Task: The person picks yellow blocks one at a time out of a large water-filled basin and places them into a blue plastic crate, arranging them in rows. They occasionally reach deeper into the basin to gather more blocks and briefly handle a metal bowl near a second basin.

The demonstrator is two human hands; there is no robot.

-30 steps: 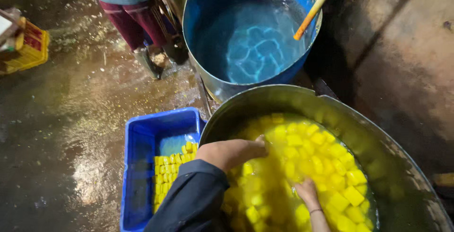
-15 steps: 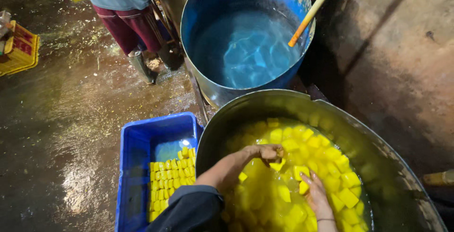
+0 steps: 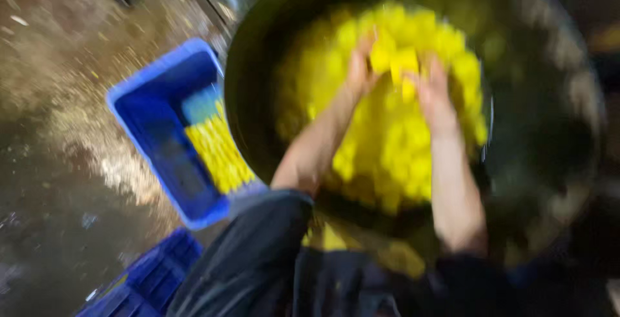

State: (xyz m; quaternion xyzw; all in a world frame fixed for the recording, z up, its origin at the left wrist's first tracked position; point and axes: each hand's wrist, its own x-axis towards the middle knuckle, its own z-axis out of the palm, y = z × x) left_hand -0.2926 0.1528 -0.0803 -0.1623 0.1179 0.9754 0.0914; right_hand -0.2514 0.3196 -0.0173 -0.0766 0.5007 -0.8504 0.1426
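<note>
Pretty blurry shot here, the head camera has swung a lot compared to half a second ago. The blue water barrel and the other person's legs that sat at the top of the view earlier are gone from sight, and the big metal basin (image 3: 542, 162) now fills most of the picture, tilted round.

Both hands are in the basin, deep among the yellow cubes (image 3: 387, 149). The left hand (image 3: 360, 65) has moved up toward the far side of the pile; before, it was dipped into the near-left part of the cubes. The right hand (image 3: 434, 88) has also come up and sits just beside the left one. Between them there's a small bunch of cubes (image 3: 402, 65) that both hands seem to press or cup together, fingers pointing away from the body. The blur makes it impossible to tell whether the fingers are actually curled around the bunch or just flat against it.

The blue crate (image 3: 161, 84) sits on the wet floor (image 3: 58, 97) just left of the basin, same as before, with yellow cubes lined up in its near end. A second blue crate (image 3: 145, 278) now shows at the bottom left corner, which wasn't in view earlier.
</note>
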